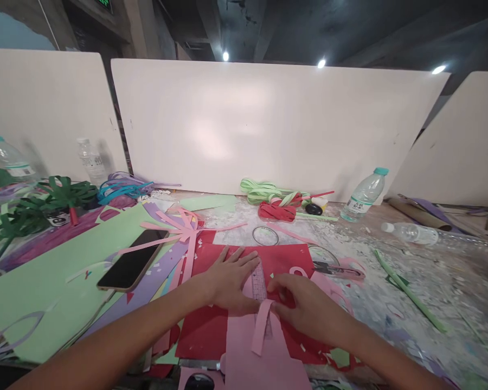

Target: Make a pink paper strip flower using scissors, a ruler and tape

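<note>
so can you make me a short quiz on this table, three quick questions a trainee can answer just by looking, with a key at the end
1. Multiple choice: how does the ruler between the left hand and the right hand look?
a) solid black
b) see-through
c) solid yellow

2. True or false: the phone stands upright, propped against the white board.

3. Fill in the blank: the curled paper strip beside the right hand is ____ in colour.

Key: 1. b; 2. false, the phone lies flat with its dark screen up; 3. pink.
</note>
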The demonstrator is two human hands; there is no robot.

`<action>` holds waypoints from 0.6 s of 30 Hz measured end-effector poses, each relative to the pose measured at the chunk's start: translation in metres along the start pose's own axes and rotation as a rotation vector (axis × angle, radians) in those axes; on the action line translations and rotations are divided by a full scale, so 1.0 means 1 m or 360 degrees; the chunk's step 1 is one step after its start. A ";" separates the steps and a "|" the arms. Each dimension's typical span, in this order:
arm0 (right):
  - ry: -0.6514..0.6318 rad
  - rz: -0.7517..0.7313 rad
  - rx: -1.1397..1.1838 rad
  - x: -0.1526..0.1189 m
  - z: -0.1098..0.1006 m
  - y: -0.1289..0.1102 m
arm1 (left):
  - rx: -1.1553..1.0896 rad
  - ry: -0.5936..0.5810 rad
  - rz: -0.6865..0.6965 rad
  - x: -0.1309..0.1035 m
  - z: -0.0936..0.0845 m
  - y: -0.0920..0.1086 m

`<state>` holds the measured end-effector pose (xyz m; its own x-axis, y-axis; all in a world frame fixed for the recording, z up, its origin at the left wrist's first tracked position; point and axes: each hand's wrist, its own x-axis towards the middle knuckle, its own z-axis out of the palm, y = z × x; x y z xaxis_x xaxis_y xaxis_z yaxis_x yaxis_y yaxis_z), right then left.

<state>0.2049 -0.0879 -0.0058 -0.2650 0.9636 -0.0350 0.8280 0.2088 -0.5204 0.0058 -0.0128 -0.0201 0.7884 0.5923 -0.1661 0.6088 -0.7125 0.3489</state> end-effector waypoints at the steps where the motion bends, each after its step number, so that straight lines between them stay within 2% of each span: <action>1: -0.0010 -0.0008 -0.0002 0.002 0.000 0.001 | 0.0001 0.0007 0.0003 0.000 0.000 0.000; 6: -0.0014 -0.0032 -0.0016 0.011 0.002 0.006 | 0.0011 0.0009 0.0011 0.000 -0.001 0.000; 13: 0.0143 0.0055 0.0068 0.021 0.008 0.013 | 0.0088 -0.0075 0.0061 -0.017 -0.002 0.007; 18: 0.0115 0.0173 0.0208 0.047 0.006 0.011 | 0.0328 0.0077 -0.0125 -0.004 -0.011 -0.012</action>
<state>0.1989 -0.0410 -0.0180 -0.1371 0.9898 -0.0380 0.7773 0.0838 -0.6235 -0.0060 -0.0023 -0.0132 0.7357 0.6629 -0.1388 0.6772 -0.7223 0.1402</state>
